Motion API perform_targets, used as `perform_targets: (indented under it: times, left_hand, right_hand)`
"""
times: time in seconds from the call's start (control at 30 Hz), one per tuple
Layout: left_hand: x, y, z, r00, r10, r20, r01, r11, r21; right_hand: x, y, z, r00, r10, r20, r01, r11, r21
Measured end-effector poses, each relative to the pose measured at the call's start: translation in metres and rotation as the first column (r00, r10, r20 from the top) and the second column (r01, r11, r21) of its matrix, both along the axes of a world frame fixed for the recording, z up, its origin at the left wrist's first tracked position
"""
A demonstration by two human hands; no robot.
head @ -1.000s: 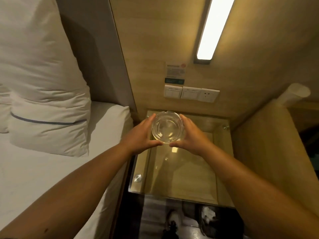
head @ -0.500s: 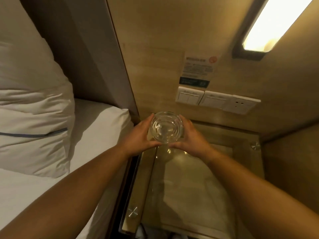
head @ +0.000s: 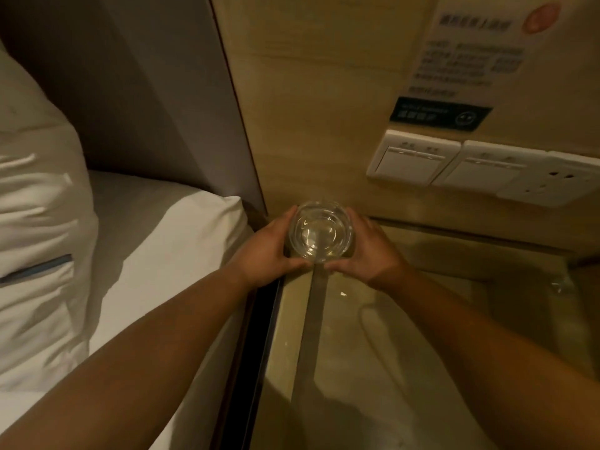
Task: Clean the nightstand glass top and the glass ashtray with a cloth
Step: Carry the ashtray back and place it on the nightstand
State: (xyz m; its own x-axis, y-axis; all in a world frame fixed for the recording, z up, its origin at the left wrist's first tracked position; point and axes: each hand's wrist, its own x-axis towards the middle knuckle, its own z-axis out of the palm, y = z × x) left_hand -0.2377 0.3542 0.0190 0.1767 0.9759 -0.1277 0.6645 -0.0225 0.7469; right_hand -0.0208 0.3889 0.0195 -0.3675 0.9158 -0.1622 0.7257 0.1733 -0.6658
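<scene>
A round clear glass ashtray (head: 320, 234) is at the far left corner of the nightstand glass top (head: 383, 358), close to the wooden wall. My left hand (head: 271, 251) cups its left side and my right hand (head: 363, 251) cups its right side, thumbs meeting at its near rim. Whether the ashtray rests on the glass or hovers just above it I cannot tell. No cloth is in view.
A bed with white sheet (head: 156, 254) and pillows (head: 35, 222) lies to the left, separated by a dark gap (head: 256, 352). Wall switches (head: 412, 157), a socket (head: 552, 183) and a notice sticker (head: 467, 60) are on the wooden panel above the nightstand.
Both hands have carried the ashtray toward the far left corner of the nightstand and lower, near the wall. The view has closed in and tilted down.
</scene>
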Motion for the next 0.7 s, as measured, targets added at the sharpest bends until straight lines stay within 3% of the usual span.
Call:
perform_targets:
  times: [0.7]
  left_hand:
    - [-0.006,0.013,-0.021,0.996,-0.046,-0.072,0.045,0.999,-0.009]
  right_hand:
    - [-0.002,0.011,-0.016,0.985,0.040,0.167,-0.040,0.999,-0.006]
